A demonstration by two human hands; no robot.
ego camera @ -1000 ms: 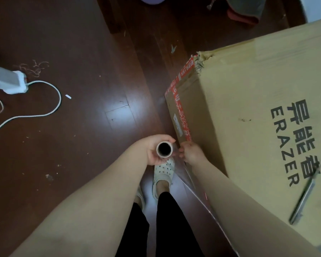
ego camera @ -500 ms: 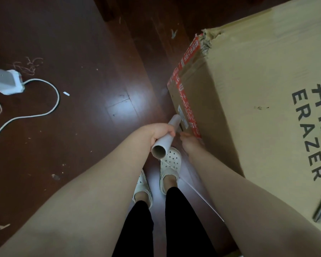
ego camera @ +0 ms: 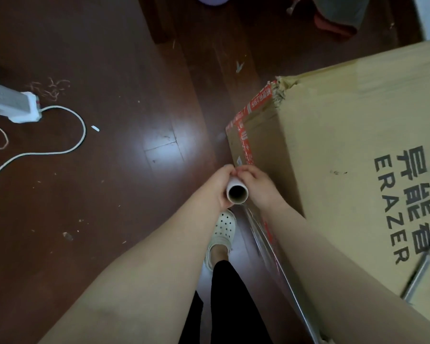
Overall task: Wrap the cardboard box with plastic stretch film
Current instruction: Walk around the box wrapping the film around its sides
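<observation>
Head view: the right hand (ego camera: 257,186) leaves the cardboard box (ego camera: 345,135) and joins the left hand (ego camera: 217,187). Both now curl round the stretch film roll (ego camera: 237,193), end-on again just beside the box's taped edge. Film (ego camera: 266,244) trails along its side, suggesting another pass is starting.

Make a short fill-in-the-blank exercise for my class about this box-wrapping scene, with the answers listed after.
1. The left hand and right hand grip the roll of stretch film, so the number of hands on it is ____.
2. The Latin-letter word printed on the cardboard box is ____.
3. The tape along the box's edge is ____ in colour.
4. The white power strip lies on the ____.
Missing words: two; ERAZER; red; floor.
</observation>
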